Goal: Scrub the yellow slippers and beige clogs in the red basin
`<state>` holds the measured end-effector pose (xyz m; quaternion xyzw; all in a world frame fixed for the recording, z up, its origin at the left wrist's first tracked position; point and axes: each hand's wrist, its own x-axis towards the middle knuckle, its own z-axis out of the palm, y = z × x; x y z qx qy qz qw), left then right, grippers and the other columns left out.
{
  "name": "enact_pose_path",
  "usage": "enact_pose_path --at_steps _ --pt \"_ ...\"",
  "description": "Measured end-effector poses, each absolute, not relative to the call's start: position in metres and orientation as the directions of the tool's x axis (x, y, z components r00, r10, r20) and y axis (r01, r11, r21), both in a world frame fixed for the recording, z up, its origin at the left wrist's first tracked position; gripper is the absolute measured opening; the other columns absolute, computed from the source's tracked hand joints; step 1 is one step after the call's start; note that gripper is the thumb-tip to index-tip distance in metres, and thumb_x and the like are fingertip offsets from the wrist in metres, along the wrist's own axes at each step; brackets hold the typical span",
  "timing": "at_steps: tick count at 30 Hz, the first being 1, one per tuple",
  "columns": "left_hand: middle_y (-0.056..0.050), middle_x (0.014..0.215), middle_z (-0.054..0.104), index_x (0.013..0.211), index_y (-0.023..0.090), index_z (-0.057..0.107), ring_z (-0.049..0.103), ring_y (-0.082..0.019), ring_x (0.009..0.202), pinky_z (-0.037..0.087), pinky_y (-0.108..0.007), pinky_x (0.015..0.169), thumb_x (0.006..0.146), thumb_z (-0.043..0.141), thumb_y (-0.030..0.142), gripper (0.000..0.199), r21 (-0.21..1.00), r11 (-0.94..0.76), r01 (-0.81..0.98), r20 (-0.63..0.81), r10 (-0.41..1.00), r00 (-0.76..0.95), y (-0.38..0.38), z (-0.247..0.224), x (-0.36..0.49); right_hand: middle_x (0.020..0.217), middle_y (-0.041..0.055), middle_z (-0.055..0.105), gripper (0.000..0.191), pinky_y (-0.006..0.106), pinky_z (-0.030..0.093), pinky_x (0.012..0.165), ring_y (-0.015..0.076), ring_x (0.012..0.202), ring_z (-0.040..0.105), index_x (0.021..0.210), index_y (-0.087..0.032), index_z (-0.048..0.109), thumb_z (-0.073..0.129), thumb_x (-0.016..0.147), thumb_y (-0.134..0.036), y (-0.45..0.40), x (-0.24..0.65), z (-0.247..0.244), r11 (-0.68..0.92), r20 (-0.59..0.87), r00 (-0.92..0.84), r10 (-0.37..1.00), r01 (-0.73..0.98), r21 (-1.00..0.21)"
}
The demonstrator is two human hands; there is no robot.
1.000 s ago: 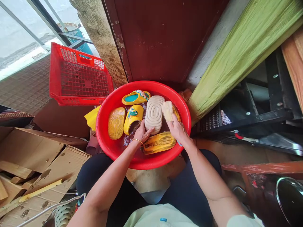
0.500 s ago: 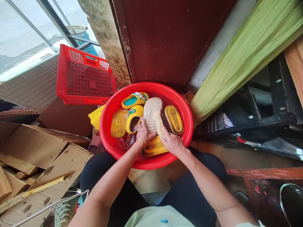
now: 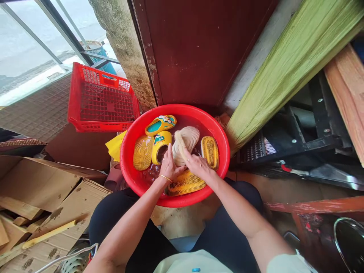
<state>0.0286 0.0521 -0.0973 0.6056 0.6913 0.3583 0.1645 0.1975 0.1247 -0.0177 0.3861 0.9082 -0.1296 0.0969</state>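
Observation:
A red basin point(image 3: 224, 151) of water stands between my knees. In it a white slipper point(image 3: 191, 137) lies sole up, its ridged tread showing. My right hand point(image 3: 200, 165) is closed around a pale scrubbing brush point(image 3: 179, 139), whose bristles rest against that sole. At the slipper's near left edge is my left hand point(image 3: 170, 167), gripping it with the thumb out to the right. Around them float a yellow clog point(image 3: 161, 146) with a green figure, another yellow clog point(image 3: 160, 124), and several yellow slippers, sole up, among them one slipper point(image 3: 210, 151) on the right.
A red plastic crate point(image 3: 104, 102) sits beyond the basin on the left, near a yellow cloth point(image 3: 116, 147). Cardboard point(image 3: 71, 212) and wood pieces lie at my left. A dark red door point(image 3: 196, 53) rises behind the basin. Green cloth point(image 3: 264, 83) hangs on the right.
My right hand has moved the brush leftward and up across the sole. The white slipper has turned, its far end now tilted to the right. The camera view has shifted slightly.

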Motion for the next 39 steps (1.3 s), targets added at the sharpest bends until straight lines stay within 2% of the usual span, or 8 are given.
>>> enact_pose_path --at_steps 4,7,15,20,24,27,32,39 --pt "-0.031 0.162 0.026 0.163 0.01 -0.005 0.033 -0.044 0.148 0.034 -0.061 0.116 0.072 0.078 0.045 0.128 0.693 0.004 0.721 0.223 0.95 -0.22 0.052 -0.092 0.023 0.118 0.0152 0.074 0.069 0.039 0.059 0.084 0.0289 0.096 0.075 0.167 -0.027 0.009 0.036 0.106 -0.041 0.092 0.212 -0.014 0.737 -0.291 -0.763 0.578 0.641 -0.216" --pt "-0.032 0.158 0.032 0.164 0.008 -0.001 0.037 -0.046 0.145 0.035 -0.062 0.114 0.068 0.08 0.047 0.131 0.695 0.028 0.718 0.183 0.959 -0.215 0.05 -0.082 0.02 0.118 0.0137 0.075 0.067 0.039 0.058 0.084 0.0292 0.095 0.075 0.167 -0.029 0.011 0.036 0.107 -0.043 0.104 0.221 -0.013 0.692 -0.255 -0.72 0.645 0.692 -0.204" --pt "-0.024 0.158 0.042 0.162 0.013 0.025 0.04 -0.041 0.146 0.034 -0.057 0.118 0.068 0.079 0.056 0.117 0.765 0.048 0.642 0.055 0.989 -0.14 0.034 -0.048 0.007 0.109 0.0194 0.076 0.065 0.042 0.054 0.092 0.0292 0.103 0.074 0.165 -0.007 0.013 0.032 0.107 -0.031 0.173 0.218 -0.03 0.298 -0.215 -0.368 0.905 0.907 -0.297" --pt "-0.017 0.139 0.062 0.144 0.015 0.054 0.059 -0.036 0.128 0.051 -0.049 0.105 0.069 0.077 0.056 0.089 0.928 0.315 0.197 -0.24 0.913 -0.329 0.035 -0.037 -0.004 0.115 0.021 0.075 0.069 0.043 0.055 0.094 0.0304 0.108 0.073 0.166 -0.008 0.007 0.03 0.107 -0.033 0.165 0.214 -0.036 0.271 -0.177 -0.364 0.915 0.876 -0.399" --pt "-0.013 0.112 0.074 0.134 0.019 0.061 0.073 -0.027 0.089 0.063 -0.043 0.074 0.083 0.059 0.065 0.069 0.799 0.513 -0.314 -0.597 0.74 -0.309 0.032 -0.033 0.0 0.125 0.0186 0.072 0.067 0.041 0.056 0.095 0.0286 0.108 0.072 0.167 -0.012 0.009 0.026 0.107 -0.038 0.148 0.215 -0.031 0.4 -0.128 -0.487 0.864 0.818 -0.413" --pt "-0.011 0.099 0.076 0.134 0.022 0.06 0.074 -0.025 0.078 0.064 -0.041 0.067 0.089 0.047 0.071 0.068 0.7 0.515 -0.495 -0.675 0.703 -0.222 0.029 -0.033 0.008 0.136 0.0159 0.067 0.065 0.041 0.057 0.095 0.0289 0.11 0.071 0.167 -0.022 0.013 0.028 0.107 -0.041 0.127 0.214 -0.025 0.523 -0.12 -0.59 0.799 0.779 -0.347" --pt "-0.012 0.112 0.076 0.139 0.022 0.057 0.075 -0.027 0.091 0.065 -0.042 0.07 0.092 0.046 0.066 0.065 0.675 0.521 -0.522 -0.686 0.704 -0.184 0.029 -0.039 0.015 0.126 0.0188 0.072 0.066 0.044 0.059 0.086 0.0308 0.099 0.074 0.167 -0.025 0.012 0.032 0.107 -0.043 0.1 0.212 -0.016 0.622 -0.177 -0.678 0.714 0.73 -0.284" --pt "-0.011 0.125 0.072 0.14 0.024 0.056 0.073 -0.027 0.103 0.065 -0.039 0.07 0.091 0.055 0.057 0.059 0.739 0.534 -0.412 -0.649 0.729 -0.219 0.036 -0.049 0.009 0.104 0.0211 0.078 0.067 0.043 0.056 0.085 0.0323 0.096 0.076 0.165 -0.013 0.007 0.031 0.108 -0.039 0.155 0.231 -0.014 0.341 -0.285 -0.383 0.879 0.922 -0.187"
